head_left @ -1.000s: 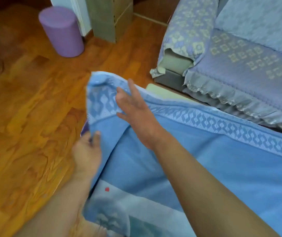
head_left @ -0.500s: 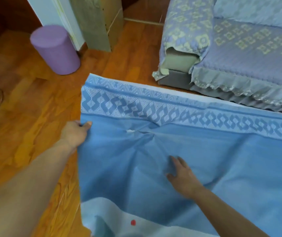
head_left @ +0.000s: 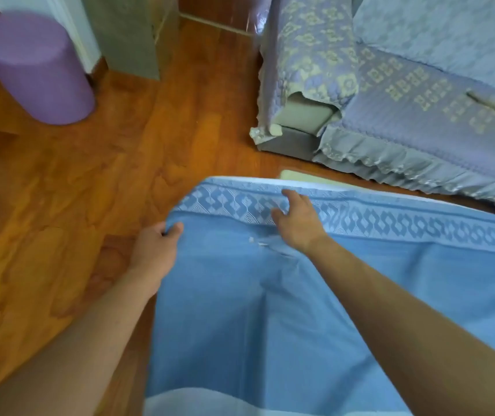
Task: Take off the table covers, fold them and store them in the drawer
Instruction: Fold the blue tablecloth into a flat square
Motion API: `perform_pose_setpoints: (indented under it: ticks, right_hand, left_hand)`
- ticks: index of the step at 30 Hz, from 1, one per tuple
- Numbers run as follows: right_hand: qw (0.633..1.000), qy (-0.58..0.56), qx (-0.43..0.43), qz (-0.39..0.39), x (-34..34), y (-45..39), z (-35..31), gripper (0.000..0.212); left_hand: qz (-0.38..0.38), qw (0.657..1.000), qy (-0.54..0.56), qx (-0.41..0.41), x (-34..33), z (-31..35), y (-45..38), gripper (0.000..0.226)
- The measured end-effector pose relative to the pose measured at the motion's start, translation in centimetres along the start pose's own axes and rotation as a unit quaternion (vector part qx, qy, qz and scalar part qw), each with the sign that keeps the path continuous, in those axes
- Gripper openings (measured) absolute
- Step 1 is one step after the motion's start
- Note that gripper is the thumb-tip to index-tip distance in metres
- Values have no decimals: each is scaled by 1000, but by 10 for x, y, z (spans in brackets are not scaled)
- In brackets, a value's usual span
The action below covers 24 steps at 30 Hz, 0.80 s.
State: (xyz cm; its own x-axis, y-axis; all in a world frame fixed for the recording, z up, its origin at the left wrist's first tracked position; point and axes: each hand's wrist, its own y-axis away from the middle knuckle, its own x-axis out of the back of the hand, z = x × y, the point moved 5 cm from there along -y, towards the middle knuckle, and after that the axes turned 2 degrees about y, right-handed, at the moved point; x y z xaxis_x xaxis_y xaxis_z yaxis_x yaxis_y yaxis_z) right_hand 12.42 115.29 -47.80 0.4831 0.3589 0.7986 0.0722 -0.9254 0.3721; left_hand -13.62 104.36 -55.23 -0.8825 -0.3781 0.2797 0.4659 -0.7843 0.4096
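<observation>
A blue table cover (head_left: 270, 310) with a woven diamond border along its far edge lies spread in front of me. My left hand (head_left: 156, 250) grips its left edge just below the border, thumb on top of the cloth. My right hand (head_left: 296, 220) rests on the border near the far edge, fingers reaching onto the patterned band. A pale second cover (head_left: 210, 406) shows beneath the blue one at the bottom. A pale table corner (head_left: 297, 177) peeks out beyond the far edge.
A sofa (head_left: 420, 100) in a lilac patterned cover stands at the upper right, close to the table. A purple cylindrical stool (head_left: 33, 67) sits on the wood floor (head_left: 60, 190) at the upper left, beside a grey-green cabinet (head_left: 132, 31).
My right hand has moved from the middle of the cloth up to the patterned border. My left hand still grips the left edge, and the cover's far edge now lies narrower.
</observation>
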Motion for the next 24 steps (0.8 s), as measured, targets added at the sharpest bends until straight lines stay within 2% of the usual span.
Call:
perform_pose_setpoints:
  ticks: [2,4,5,7,9,11,13,14,16,17,20,24]
  right_hand:
    - [999,3,-49,4,-13,22,44,56]
    - [995,51,-83,-29,-32,42,102,69]
    - [991,88,-85,-48,-42,48,130,83]
    - [981,147,-102,-74,-57,48,176,95]
    - [975,191,-98,-62,-64,35,192,89]
    - [977,196,-72,-34,-71,16,185,96]
    - [981,181,-64,-18,-75,0,173,96]
    - [982,178,-60,-12,-77,-7,170,85]
    - [980,187,-62,-7,-75,-21,168,67]
    - [979,196,-62,-4,-74,-28,171,67]
    - [972,227,-53,7,-71,-41,180,77]
    - [968,245,-42,23,-74,-47,183,86]
  left_hand:
    - [-13,996,84,9,-6,5,-13,29]
    - [-38,985,168,23,-11,3,-21,20]
    - [-70,973,212,52,-15,-2,-24,16]
    - [-171,933,268,170,-24,-23,-24,30]
    - [-276,907,199,248,-26,-58,-19,45]
    - [-320,895,112,289,-26,-97,-11,53]
    - [-297,900,66,311,-29,-133,-4,41]
    - [-264,913,56,306,-31,-145,-5,31]
    - [-170,940,93,280,-33,-160,-14,19]
    - [-131,946,133,266,-34,-161,-20,17]
    - [-68,945,221,230,-35,-146,-38,19]
    - [-68,968,151,187,-33,-130,-55,20]
